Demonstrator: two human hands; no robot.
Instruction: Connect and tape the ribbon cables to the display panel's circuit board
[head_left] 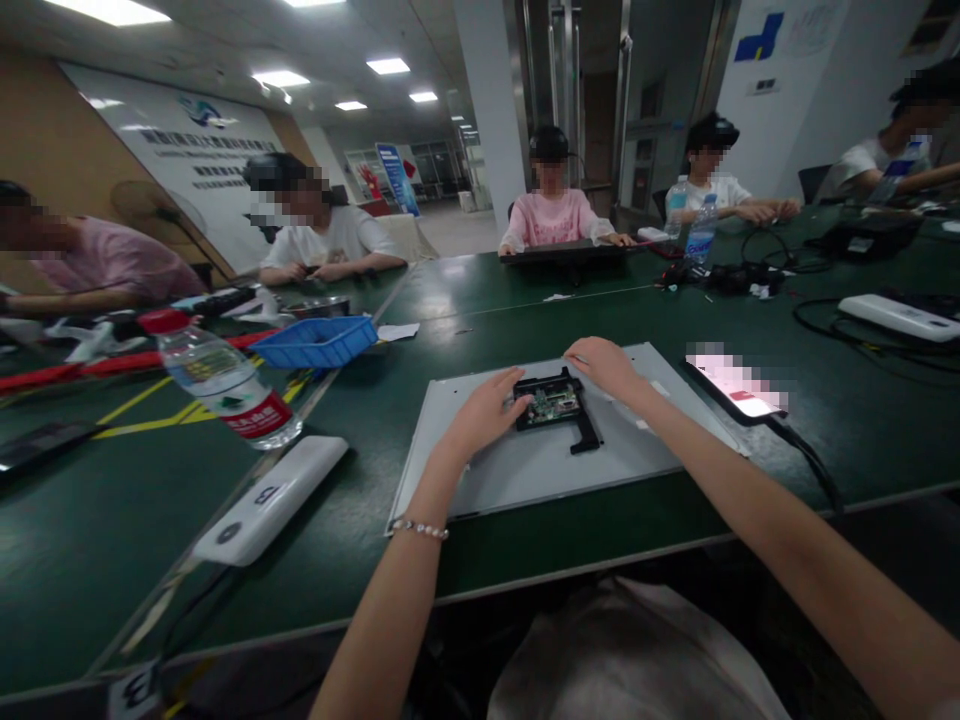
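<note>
A green circuit board (pixel 556 403) sits in a black plastic frame (pixel 586 432) on a flat grey-white panel (pixel 495 480). My left hand (pixel 480 415), with a beaded bracelet at its wrist, grips the left side of the board, thumb on its edge and fingers along the frame. Beyond the frame's far right corner is my right hand (pixel 604 368), fingers bent and pressed together close to the panel's far edge. What its fingertips hold, if anything, is too small to make out.
Left of the panel are a white power bank (pixel 274 500), a water bottle (pixel 229 385) and a blue tray (pixel 319 343). To its right lies a lit phone (pixel 739 388) with a cable. Several people sit around the green table (pixel 465 300).
</note>
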